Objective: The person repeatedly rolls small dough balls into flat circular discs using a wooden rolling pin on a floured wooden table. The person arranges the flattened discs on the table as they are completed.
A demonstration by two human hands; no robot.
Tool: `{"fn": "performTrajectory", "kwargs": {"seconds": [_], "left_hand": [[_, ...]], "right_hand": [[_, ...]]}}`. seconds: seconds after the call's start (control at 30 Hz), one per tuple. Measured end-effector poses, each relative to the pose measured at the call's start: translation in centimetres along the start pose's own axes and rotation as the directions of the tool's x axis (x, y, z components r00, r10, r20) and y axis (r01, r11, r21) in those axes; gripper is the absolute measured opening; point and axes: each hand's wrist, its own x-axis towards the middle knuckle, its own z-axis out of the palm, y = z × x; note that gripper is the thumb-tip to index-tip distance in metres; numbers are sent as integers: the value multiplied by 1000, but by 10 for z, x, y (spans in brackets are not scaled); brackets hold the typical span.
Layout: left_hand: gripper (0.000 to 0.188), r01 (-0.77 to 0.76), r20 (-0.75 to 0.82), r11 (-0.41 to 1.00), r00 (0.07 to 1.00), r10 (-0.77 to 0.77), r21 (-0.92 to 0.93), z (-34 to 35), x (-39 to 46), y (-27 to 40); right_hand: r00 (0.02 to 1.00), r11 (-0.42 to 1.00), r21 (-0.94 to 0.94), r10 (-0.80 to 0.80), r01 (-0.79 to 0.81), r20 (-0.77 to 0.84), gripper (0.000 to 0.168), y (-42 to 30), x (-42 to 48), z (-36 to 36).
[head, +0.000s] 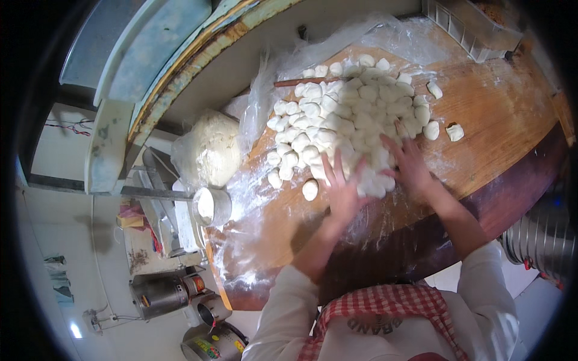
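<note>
A large pile of small white dough pieces point(311, 131) covers the middle of a floured wooden worktable point(492, 104). My left hand point(342, 192) spreads its fingers over the near edge of the pile, touching pieces there. On the pile's near right side lies my right hand point(410, 164), fingers apart and slightly blurred, against the dough. Neither hand appears to grip a piece. One loose dough piece point(310, 190) sits just left of my left hand. Two more stray pieces, one of them a ragged lump point(454, 132), lie to the right. A wooden rolling pin point(311, 81) rests at the pile's far side.
Crumpled clear plastic sheeting point(311, 52) runs along the table's back. A plastic-wrapped dough mass point(212, 149) and a metal pot of flour point(212, 206) stand at the left. A white plastic basket point(460, 31) occupies the far right corner. Steel pots point(160, 295) stand below left.
</note>
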Motion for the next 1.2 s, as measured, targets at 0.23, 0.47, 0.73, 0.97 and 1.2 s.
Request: {"fn": "performTrajectory", "kwargs": {"seconds": [0.23, 0.47, 0.73, 0.97, 1.2], "left_hand": [[63, 58, -306, 969, 943, -133, -241, -26, 86, -57], [92, 161, -34, 954, 987, -157, 252, -18, -37, -84], [79, 126, 41, 990, 991, -129, 59, -28, 127, -93], [75, 442, -294, 890, 870, -395, 110, -32, -27, -178], [77, 449, -369, 866, 784, -500, -220, 26, 148, -160]], "right_hand": [[957, 987, 159, 29, 18, -289, 46, 73, 67, -62], [902, 942, -139, 241, -306, -358, 62, 148, 4, -52], [915, 966, 172, 239, -192, -326, 66, 153, 185, 30], [993, 996, -83, 3, -12, -118, 79, 106, 48, -40], [952, 937, -317, -224, 150, -211, 74, 87, 135, 2]]}}
